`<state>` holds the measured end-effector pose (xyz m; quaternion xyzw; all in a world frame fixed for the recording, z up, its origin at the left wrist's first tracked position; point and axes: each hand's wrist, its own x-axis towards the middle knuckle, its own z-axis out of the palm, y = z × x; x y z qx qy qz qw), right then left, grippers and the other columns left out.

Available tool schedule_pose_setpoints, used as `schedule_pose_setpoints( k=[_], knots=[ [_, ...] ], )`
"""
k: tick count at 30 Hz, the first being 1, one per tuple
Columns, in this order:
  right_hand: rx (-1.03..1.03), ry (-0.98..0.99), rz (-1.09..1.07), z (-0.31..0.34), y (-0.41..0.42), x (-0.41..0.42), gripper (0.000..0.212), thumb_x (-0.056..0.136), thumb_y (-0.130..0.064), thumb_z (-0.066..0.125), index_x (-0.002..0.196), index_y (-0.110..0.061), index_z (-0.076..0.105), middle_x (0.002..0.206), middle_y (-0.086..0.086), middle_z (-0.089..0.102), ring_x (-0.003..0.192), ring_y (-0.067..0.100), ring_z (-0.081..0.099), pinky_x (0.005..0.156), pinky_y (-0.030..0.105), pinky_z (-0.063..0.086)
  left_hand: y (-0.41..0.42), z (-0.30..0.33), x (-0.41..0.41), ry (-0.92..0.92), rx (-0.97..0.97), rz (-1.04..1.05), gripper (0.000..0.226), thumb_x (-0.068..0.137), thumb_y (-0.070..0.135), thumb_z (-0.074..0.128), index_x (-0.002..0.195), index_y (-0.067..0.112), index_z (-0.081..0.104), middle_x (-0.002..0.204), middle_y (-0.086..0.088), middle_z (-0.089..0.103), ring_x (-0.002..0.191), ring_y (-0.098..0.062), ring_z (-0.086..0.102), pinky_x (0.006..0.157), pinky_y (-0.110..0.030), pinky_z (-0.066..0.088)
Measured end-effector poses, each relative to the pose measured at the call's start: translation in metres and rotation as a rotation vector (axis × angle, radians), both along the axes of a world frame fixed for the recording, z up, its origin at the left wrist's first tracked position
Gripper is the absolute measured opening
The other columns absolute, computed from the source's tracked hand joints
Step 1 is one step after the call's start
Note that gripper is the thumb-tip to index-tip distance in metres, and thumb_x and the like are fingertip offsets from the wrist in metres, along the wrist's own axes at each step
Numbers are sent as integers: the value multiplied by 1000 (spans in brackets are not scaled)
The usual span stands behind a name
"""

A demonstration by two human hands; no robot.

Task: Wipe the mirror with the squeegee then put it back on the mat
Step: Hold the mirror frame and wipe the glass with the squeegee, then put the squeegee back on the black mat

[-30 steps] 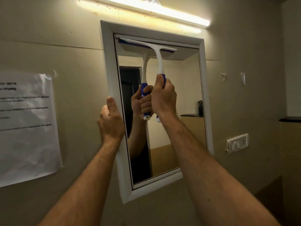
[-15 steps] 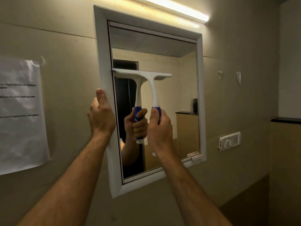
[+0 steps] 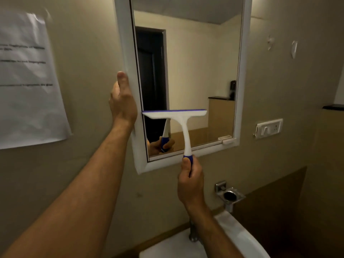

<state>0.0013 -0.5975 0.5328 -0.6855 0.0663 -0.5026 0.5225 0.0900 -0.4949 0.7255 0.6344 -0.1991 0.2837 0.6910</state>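
Right hand [image 3: 189, 180] grips the squeegee [image 3: 177, 119], blade low on the mirror [image 3: 195, 71]; left hand [image 3: 122, 101] steadies the frame, seemingly clasping it. Mat unseen; return remains.
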Motion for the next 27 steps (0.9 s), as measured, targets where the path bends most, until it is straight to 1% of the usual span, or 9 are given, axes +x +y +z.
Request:
schedule_pose_setpoints(
  k=[3,5,8,11,13,17,19,22,27],
  knots=[
    [23,41,-8,-35,3,-8,33,89,-51,36,79,-22,50,58,-1,45,48,12,43,43,33,36,3,-17,5,40,3,-18,57,103,49,17,145,17,39,148,-3,42,135,-17,38,102,-19,24],
    [21,63,-26,-48,4,-13,33,87,-52,35,77,-24,49,57,-2,45,46,8,41,42,27,35,5,-33,8,98,-1,-37,67,98,59,16,140,16,46,141,-7,50,129,-23,46,112,-35,31],
    [3,95,-79,-56,4,-21,24,91,-42,39,73,-27,46,55,-6,44,45,7,43,42,16,31,8,-65,12,221,42,-41,88,87,71,13,128,4,52,127,-19,59,117,-37,54,101,-54,42],
    [1,141,-110,-69,6,-29,23,91,-36,39,71,-27,45,54,-8,43,47,6,45,42,14,29,13,-103,12,299,70,-44,99,77,84,10,120,11,60,117,-13,66,108,-31,61,97,-53,47],
    [-2,162,-130,-77,8,-36,24,91,-35,39,69,-27,44,53,-8,43,47,5,45,44,15,30,17,-126,5,334,73,-33,92,76,83,11,118,20,63,114,-7,67,105,-26,62,96,-49,48],
    [-17,243,-128,-72,4,-48,28,96,-34,42,75,-18,52,58,-6,47,50,6,45,48,23,36,31,-168,-20,295,185,89,62,98,54,18,132,16,54,134,-9,55,124,-26,45,112,-42,29],
    [-11,282,-102,-60,3,-58,29,97,-37,41,83,-16,56,63,-3,50,54,10,47,49,29,40,46,-189,-35,274,251,140,52,104,39,22,139,11,48,142,-11,47,132,-26,37,112,-32,21],
    [27,285,-82,-49,17,-78,30,97,-41,39,86,-18,56,66,0,52,56,11,48,48,28,41,77,-222,-61,282,313,158,49,104,36,24,140,11,46,143,-10,46,134,-24,35,111,-30,21],
    [2,312,-65,-71,92,-123,29,97,-39,40,76,-22,51,61,-4,51,53,12,47,49,25,37,156,-294,-129,338,478,176,51,103,40,24,141,12,43,142,-10,46,133,-22,33,109,-29,23]
  ],
)
